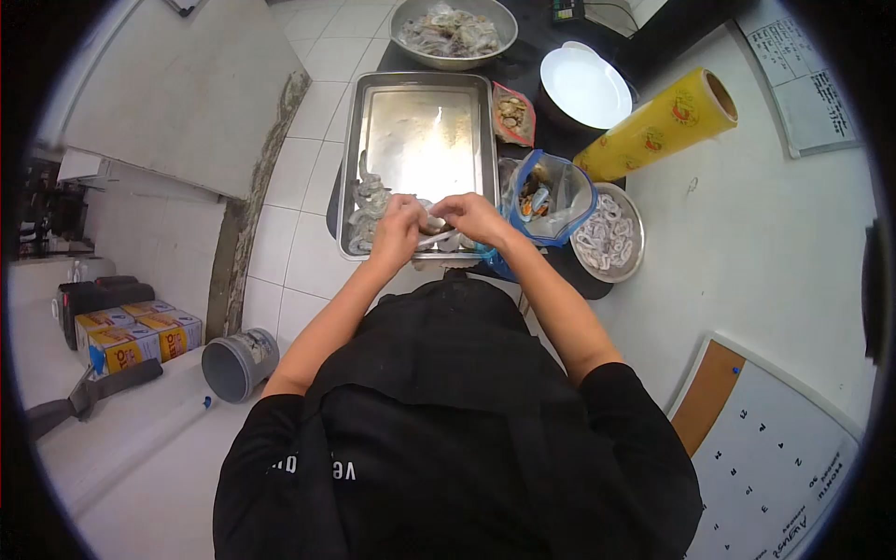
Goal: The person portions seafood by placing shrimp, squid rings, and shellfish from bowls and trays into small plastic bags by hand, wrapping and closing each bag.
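Over the near end of a metal tray [425,82], my left hand [399,227] and my right hand [474,219] are close together with fingertips pinched. Between them is a small, pale, shiny piece of raw seafood [436,224], partly hidden by the fingers; whether it is shrimp or squid is unclear. Greyish raw shrimp [370,196] lie along the tray's left side, and more pale pieces are beneath my hands. The far part of the tray shows bare, wet metal.
Beyond the tray stands a metal bowl [509,37] of raw seafood. To the right are a small bag of clams [513,114], an open zip bag of mussels [551,196], a bowl of squid rings [607,233], a yellow film roll [658,126] and a white dish [586,89].
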The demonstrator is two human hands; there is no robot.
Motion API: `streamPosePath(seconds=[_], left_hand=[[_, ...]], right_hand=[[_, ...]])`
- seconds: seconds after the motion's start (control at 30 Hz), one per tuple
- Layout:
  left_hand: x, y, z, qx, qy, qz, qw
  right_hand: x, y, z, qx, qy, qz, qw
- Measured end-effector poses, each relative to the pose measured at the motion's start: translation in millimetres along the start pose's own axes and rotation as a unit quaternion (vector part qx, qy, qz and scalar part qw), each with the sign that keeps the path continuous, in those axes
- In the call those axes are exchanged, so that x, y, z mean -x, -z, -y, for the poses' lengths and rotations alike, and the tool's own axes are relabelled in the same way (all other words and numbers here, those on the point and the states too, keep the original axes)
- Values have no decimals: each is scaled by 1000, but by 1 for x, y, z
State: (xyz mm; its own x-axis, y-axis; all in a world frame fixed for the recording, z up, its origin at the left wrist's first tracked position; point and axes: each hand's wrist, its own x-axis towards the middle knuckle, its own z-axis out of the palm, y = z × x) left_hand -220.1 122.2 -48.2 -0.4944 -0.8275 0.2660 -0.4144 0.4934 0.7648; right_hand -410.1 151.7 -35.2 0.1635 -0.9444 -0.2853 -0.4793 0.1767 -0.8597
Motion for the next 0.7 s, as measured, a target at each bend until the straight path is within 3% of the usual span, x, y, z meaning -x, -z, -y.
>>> streamPosePath(seconds=[0.03,0.1,0.13,0.23,0.27,0.37,0.43,0.5,0.57,0.63,0.7], left_hand=[[0,3,-5,-4,-4,45,999],[2,3,-9,-35,26,61,997],[4,0,-5,-73,52,64,994],[5,0,-4,-104,60,61,991],[6,0,-5,-101,43,57,992],[3,-6,-12,-61,30,19,998],[1,-7,-15,-67,32,6,997],[6,-8,-13,-23,41,43,998],[15,-13,-11,-22,52,39,998],[19,-19,-8,32,113,66,991],[20,-21,-9,17,101,51,993]], right_hand=[[1,-2,4,0,1,2,1000],[6,-9,16,125,5,14,992],[6,-18,11,102,117,-5,988],[2,-38,-18,144,192,-51,969],[12,-24,8,116,139,-35,983],[16,3,41,157,149,-65,974],[16,25,69,116,156,-61,979],[8,65,91,103,129,-88,982],[-28,123,80,186,104,-154,965],[-101,177,6,395,-13,-42,918],[-140,191,-47,519,-57,106,846]])
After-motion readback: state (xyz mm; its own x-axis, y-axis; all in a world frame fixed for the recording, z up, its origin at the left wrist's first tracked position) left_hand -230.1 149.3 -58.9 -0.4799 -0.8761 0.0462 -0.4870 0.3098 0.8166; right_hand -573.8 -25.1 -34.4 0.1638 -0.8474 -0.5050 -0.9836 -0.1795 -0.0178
